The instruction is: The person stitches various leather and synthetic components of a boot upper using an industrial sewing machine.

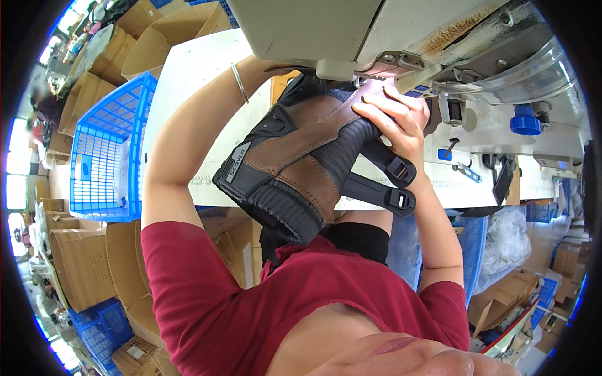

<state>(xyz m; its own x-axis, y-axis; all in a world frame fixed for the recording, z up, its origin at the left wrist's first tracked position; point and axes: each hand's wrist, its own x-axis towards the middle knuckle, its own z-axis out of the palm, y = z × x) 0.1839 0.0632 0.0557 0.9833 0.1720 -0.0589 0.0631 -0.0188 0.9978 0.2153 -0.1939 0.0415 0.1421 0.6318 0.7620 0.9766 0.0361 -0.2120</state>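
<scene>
A brown and black boot [301,150] with a ridged black sole is held tilted under the head of a grey machine [307,31]. Two black straps with buckles [399,169] hang from its right side. My right hand [401,119] grips the boot's upper part, with fingers bent over the lit leather beside the machine's working point [360,81]. Beyond the boot reaches my left hand [269,66], a metal bangle on its wrist. The boot and the machine head hide its fingers, so its grip does not show.
Under the machine is a white worktable [200,62]. A blue plastic basket [106,150] stands at its left, near open cardboard boxes [169,37]. To the right are a clear curved guard [520,69], a blue knob [525,120], a small blue-handled tool [467,172] and plastic bags [505,244].
</scene>
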